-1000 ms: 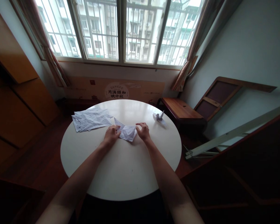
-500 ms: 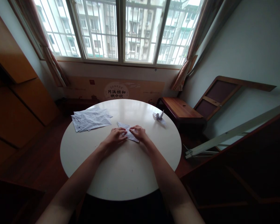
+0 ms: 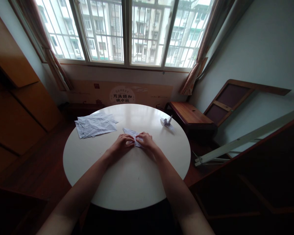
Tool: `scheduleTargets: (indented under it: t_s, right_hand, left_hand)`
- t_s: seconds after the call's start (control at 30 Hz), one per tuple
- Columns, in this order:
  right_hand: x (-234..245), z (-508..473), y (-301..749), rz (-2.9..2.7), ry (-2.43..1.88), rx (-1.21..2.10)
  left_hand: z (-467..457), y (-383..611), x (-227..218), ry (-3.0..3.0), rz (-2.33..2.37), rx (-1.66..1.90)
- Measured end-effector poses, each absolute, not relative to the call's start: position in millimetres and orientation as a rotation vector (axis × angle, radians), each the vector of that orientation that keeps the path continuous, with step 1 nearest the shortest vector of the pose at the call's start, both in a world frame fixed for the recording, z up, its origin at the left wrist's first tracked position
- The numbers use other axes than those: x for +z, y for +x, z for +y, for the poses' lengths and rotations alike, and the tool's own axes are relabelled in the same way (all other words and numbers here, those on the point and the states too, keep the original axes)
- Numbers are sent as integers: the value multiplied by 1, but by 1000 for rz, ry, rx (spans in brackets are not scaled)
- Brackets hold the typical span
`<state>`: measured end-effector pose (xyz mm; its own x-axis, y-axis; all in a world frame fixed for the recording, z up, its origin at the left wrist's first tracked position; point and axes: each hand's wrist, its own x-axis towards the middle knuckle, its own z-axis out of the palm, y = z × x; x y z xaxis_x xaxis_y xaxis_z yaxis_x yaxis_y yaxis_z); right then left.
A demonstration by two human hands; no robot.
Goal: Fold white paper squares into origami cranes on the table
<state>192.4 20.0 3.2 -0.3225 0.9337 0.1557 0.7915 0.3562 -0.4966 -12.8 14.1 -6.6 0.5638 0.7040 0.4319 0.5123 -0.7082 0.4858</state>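
Left hand [image 3: 124,142] and right hand [image 3: 144,140], fingers half-curled, touch the paper [image 3: 129,131], nearer the table's [image 3: 120,186] far edge; whether either grips it, I cannot tell. Sheets [image 3: 96,125] lie at the far left edge, a crane [image 3: 167,122] near the right.

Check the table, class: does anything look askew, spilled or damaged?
The papers at the table's far left: creased, piled askew, corners seeming to poke past the edge. No spill shows. The handled sheet is partly hidden.
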Motion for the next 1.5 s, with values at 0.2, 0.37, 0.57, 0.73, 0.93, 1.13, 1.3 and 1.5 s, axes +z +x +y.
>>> scheduleTargets:
  t_s: [0.2,0.37,0.57,0.73,0.93,1.13,1.3,1.5]
  right_hand:
    - [-1,23,193,-2209,-1499,467]
    - [-2,24,194,-2203,-1496,476]
    - [-1,23,194,-2204,-1493,486]
    - [0,23,194,-2207,-1490,482]
    - [0,23,194,-2218,-1490,481]
    - [2,19,195,-2192,-1443,494]
    - [1,18,196,-2272,-1295,513]
    - [1,19,196,-2302,-1265,485]
  left_hand:
    - [19,-18,-5,2319,850,874]
    - [25,-26,-11,2154,856,898]
    - [23,-26,-8,2153,824,911]
    - [24,-29,-7,2195,820,918]
    - [20,-29,-3,2346,925,876]
    - [16,-29,5,2382,906,927]
    - [15,-27,5,2402,930,923]
    - [14,-26,4,2362,926,959]
